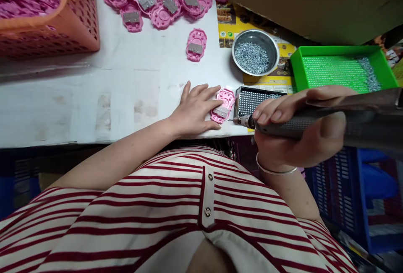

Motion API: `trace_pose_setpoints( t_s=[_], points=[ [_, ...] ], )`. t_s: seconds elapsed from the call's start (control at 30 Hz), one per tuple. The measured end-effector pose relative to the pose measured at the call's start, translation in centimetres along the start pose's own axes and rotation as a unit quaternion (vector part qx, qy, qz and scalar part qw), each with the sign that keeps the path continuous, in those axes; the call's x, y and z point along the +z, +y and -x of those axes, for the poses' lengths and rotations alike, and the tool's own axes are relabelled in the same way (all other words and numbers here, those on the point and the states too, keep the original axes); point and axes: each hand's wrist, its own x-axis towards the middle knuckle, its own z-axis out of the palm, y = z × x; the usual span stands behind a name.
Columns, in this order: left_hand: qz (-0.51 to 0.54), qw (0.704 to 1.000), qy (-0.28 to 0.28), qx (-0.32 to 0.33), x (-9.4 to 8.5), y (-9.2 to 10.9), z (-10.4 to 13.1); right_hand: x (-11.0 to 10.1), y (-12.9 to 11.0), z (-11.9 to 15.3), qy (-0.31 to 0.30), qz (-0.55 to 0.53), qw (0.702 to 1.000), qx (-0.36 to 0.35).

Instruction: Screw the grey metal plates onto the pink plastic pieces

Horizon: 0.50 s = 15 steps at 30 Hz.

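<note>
Near the front edge of the worktop [170,65], the pink part [227,96] lay under the index finger [215,105] of my left hand [195,110], that grip spread wide and clasping nothing. My right hand [281,150] had its grip wrapped round the driver [362,120], its bit [231,120] just beside the part. Held only from above, I judged, the part could have skidded or turned if the bit pushed sideways, and a slip could have caught my finger. A careless swing of the driver could have jogged the black tray [237,103] and spilled its screws [274,96]. I couldn't tell whether the bit carried a screw or touched the part. My right hand hid some of the tray, and the driver's rear was cut off.
</note>
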Motion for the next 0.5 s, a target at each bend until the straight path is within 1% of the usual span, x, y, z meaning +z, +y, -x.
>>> trace_pose_setpoints(
  t_s=[0.1,0.2,0.3,0.43,0.5],
  points=[
    [-0.01,1.0,-0.01,-0.012,0.2,0.1,-0.2,0.1,1.3,0.4,-0.018,0.044,0.999,-0.019],
    [-0.002,1.0,-0.005,-0.018,0.6,0.9,-0.3,0.3,2.2,0.9,-0.018,0.077,0.997,0.019],
    [0.005,0.999,-0.004,-0.032,0.8,1.5,-0.4,0.4,2.8,1.4,-0.016,0.092,0.995,0.029],
    [0.013,0.999,-0.008,-0.04,0.7,1.6,-0.6,0.7,3.2,1.6,-0.001,0.064,0.996,0.062],
    [0.015,0.999,-0.007,-0.041,0.6,1.6,-0.6,0.8,3.4,1.6,0.005,0.047,0.997,0.065]
  ],
)
